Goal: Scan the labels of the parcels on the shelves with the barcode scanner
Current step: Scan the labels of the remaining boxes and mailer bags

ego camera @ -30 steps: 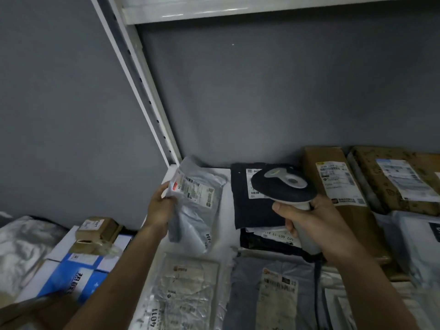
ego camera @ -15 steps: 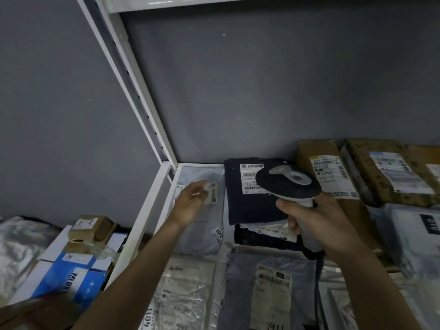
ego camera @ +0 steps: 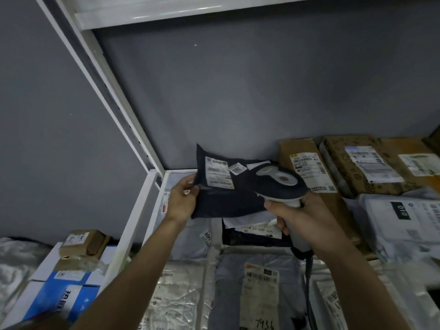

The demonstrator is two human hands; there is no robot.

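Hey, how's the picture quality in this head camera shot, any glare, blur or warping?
Head view: dim overall; glare streak on the white upper shelf; wide-angle bending of the white shelf post; grey plastic parcels at the right edge smeared; white label on the dark navy mailer bag too soft to read.

Black mailer bag (ego camera: 228, 198) with white label (ego camera: 219, 175), grey-and-black scanner (ego camera: 281, 182), brown patterned box (ego camera: 352, 167)

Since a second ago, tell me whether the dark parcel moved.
Yes. The dark parcel, gripped by the left hand, is lifted off the stack, its label nearer the scanner.
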